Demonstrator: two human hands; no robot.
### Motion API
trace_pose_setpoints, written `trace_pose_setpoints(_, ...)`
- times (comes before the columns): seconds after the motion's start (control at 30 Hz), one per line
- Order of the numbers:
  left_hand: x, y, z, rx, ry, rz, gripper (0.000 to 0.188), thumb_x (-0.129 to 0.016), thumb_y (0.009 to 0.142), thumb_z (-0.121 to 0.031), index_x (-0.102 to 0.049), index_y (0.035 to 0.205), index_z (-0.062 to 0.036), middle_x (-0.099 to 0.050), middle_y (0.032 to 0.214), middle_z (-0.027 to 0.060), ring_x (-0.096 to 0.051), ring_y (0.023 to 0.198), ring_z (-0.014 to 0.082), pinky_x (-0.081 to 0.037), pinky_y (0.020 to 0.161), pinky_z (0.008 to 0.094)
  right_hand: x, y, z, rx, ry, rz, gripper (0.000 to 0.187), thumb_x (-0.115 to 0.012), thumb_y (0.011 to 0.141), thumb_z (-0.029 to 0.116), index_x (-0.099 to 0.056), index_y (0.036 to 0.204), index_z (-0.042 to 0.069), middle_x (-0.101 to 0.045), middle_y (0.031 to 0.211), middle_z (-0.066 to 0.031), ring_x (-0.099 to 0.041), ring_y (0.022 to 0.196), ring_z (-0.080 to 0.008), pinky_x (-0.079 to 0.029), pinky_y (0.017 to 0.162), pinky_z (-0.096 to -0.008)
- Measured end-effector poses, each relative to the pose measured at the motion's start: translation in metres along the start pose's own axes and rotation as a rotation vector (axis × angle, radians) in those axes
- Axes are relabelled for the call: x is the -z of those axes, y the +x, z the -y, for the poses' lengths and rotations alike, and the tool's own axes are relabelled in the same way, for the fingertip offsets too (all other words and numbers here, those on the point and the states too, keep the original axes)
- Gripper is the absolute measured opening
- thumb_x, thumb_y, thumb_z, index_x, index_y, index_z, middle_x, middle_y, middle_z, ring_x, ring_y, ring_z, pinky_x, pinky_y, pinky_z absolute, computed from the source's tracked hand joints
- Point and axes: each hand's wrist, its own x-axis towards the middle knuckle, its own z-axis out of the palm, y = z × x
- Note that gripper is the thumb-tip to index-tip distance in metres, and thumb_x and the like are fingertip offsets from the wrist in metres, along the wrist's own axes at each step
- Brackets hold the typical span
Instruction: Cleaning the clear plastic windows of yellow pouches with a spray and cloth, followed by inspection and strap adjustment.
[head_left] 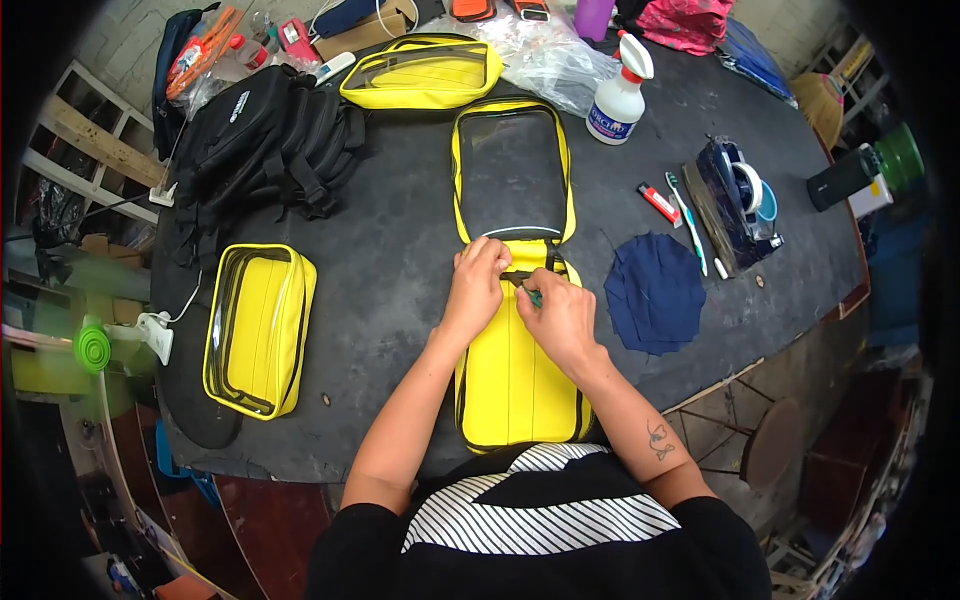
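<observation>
A yellow zip case (508, 390) lies unfolded before me, its clear-windowed lid (512, 175) laid back toward the far side. My left hand (478, 285) is closed on the case's far edge, fingers pinching the material by the lid hinge. Beside it, my right hand (560, 318) is closed round a small green-handled tool (534, 297). The tool's dark tip meets the black trim near my left fingertips; its exact kind is mostly hidden by my fingers.
Another yellow clear-topped case (262, 330) lies left, and a third (425, 72) at the back. A black backpack (270, 145), spray bottle (617, 100), navy cloth pieces (655, 293), toothbrush (688, 222), red lighter (659, 204) and tape dispenser (730, 205) surround me on the dark table (380, 250).
</observation>
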Motion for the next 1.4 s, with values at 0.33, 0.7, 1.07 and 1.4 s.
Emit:
trace_pose_setpoints(0.33, 0.022, 0.012, 0.007, -0.081, -0.035, 0.096, 0.009, -0.046, 0.081, 0.009, -0.048, 0.083, 0.0005, -0.048, 0.083, 0.0152, -0.05, 0.083, 0.0363, -0.042, 0.076, 0.0411, 0.0, -0.002, -0.005, 0.015, 0.003, -0.013, 0.016, -0.072, 0.077, 0.015, -0.06, 0.078, 0.003, -0.064, 0.068, -0.0116, -0.063, 0.058, -0.0287, -0.048, 0.055, -0.0381)
trace_pose_setpoints(0.7, 0.019, 0.01, 0.009, -0.063, -0.035, 0.061, 0.006, -0.049, 0.083, 0.007, -0.049, 0.085, 0.0013, -0.048, 0.081, 0.0137, -0.05, 0.083, 0.0333, -0.042, 0.078, 0.0371, -0.007, 0.002, -0.003, 0.041, 0.001, -0.019, 0.015, -0.071, 0.076, 0.012, -0.058, 0.077, 0.004, -0.064, 0.071, -0.0116, -0.064, 0.062, -0.03, -0.048, 0.056, -0.0401)
trace_pose_setpoints(1.07, 0.025, 0.013, 0.0, -0.215, 0.176, 0.099, 0.003, -0.058, 0.078, 0.0, -0.06, 0.08, -0.0008, -0.055, 0.083, 0.0106, -0.055, 0.081, 0.0302, -0.044, 0.078, 0.038, 0.006, 0.001, -0.001, 0.014, -0.024, 0.03, 0.015, -0.07, 0.076, 0.012, -0.058, 0.076, 0.003, -0.063, 0.07, -0.0116, -0.064, 0.062, -0.0306, -0.048, 0.055, -0.0402)
trace_pose_setpoints(1.4, 0.007, 0.013, 0.012, -0.26, 0.337, 0.181, 0.009, -0.054, 0.077, -0.004, -0.053, 0.086, -0.0022, -0.05, 0.086, 0.0118, -0.055, 0.085, 0.0307, -0.046, 0.075, 0.0389, 0.008, 0.002, 0.001, -0.011, -0.021, 0.021, 0.016, -0.071, 0.076, 0.013, -0.059, 0.076, 0.003, -0.064, 0.071, -0.0128, -0.064, 0.061, -0.0309, -0.049, 0.056, -0.0398)
